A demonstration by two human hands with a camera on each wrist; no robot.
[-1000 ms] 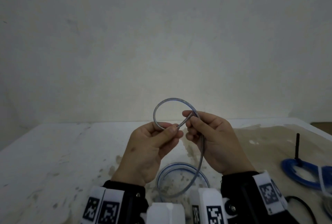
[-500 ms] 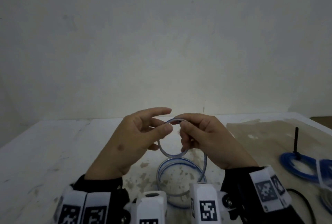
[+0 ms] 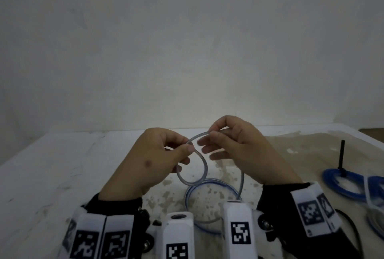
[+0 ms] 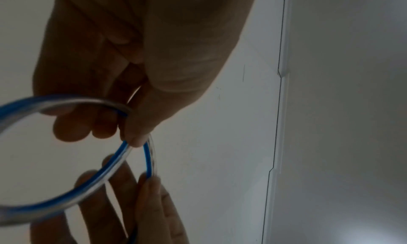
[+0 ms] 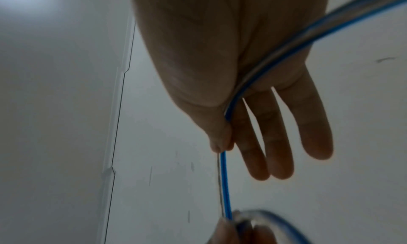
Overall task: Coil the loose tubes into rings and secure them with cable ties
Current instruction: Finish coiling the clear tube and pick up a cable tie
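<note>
PROGRESS: clear tube [image 3: 204,167] partly coiled, one small ring held above the table [image 3: 52,175], slack loops lying below, no tie on it | DONE: blue coil [image 3: 342,184] at right apparently tied | HANDS: left hand [image 3: 153,161] and right hand [image 3: 243,150] each pinch the ring | CONTAINERS: none visible

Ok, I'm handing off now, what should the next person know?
Left hand pinches the crossing of a small raised loop of the clear tube. Right hand pinches the tube at the loop's top. More of the tube lies coiled on the table. A blue coil at right already carries a black cable tie. Left: finish coiling the clear tube and tie it.
</note>
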